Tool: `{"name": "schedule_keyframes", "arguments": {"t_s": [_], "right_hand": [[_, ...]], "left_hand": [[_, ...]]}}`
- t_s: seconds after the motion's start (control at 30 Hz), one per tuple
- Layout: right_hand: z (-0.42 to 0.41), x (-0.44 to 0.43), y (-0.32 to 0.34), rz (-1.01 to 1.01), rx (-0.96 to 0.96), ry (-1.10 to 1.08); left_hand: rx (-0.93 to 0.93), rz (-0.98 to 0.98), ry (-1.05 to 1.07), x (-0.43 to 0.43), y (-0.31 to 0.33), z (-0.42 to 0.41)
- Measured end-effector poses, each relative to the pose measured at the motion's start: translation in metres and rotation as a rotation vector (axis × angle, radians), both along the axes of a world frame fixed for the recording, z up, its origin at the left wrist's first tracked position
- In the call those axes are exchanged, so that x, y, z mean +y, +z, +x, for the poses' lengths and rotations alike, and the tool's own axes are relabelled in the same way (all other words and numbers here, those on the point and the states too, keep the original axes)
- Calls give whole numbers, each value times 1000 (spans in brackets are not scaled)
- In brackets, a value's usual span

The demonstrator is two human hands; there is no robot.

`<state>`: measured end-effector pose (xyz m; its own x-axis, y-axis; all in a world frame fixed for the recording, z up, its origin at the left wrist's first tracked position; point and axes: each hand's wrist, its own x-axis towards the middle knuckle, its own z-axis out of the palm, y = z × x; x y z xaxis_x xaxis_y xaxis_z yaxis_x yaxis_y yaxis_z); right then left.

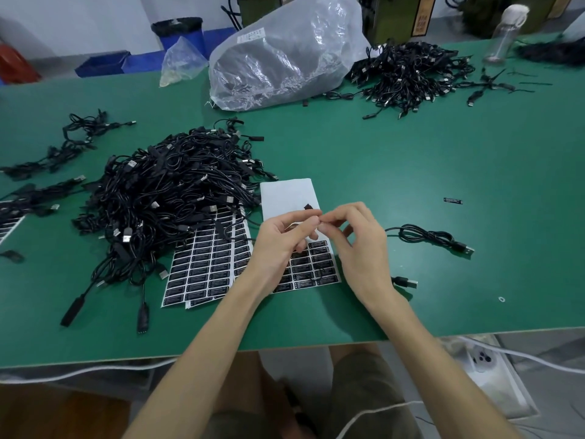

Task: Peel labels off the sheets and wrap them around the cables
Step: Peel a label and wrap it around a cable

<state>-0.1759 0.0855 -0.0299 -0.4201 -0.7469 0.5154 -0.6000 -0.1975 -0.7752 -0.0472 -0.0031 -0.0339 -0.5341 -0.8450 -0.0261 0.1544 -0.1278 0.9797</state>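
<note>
Green work table (411, 160) fills most of the frame, with a pale wall and blue bins (101, 63) at upper left. Both hands meet fingertip to fingertip at frame centre, above a half-used label sheet (285, 198).

The left hand (281, 239) has curled fingers and pinches a black label (308, 207) that pokes up just above the fingertips. The right hand (357, 245) pinches a thin black USB cable (427, 236) between thumb and forefinger. The cable trails right across the table to its USB plug (467, 248). Can't tell if the label touches the cable yet.

The sheet's top is bare white backing, with rows of black labels left at the bottom, partly under the wrists. More full label sheets (205, 267) lie just left of it, tucked under a big cable pile (171, 201). All labels carry white print, too small to read.

One loose label (452, 200) lies alone at mid right. A second USB plug (406, 282) sits by the right wrist. Another cable pile (408, 71) is at upper right, beside a large clear plastic bag (285, 58). A clear bottle (506, 33) stands at far upper right. The brown sign (422, 14) at top has unreadable characters.
</note>
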Motion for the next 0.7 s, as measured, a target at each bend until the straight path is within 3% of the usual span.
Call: {"name": "schedule_keyframes", "arguments": {"t_s": [0.1, 0.3, 0.7], "right_hand": [[0, 0, 2, 26, -48, 12], [-7, 3, 4, 43, -521, 44], [-9, 3, 5, 22, -670, 185]], "left_hand": [[37, 28, 28, 2, 2, -2], [36, -54, 35, 2, 0, -1], [84, -49, 63, 2, -2, 0]]}}
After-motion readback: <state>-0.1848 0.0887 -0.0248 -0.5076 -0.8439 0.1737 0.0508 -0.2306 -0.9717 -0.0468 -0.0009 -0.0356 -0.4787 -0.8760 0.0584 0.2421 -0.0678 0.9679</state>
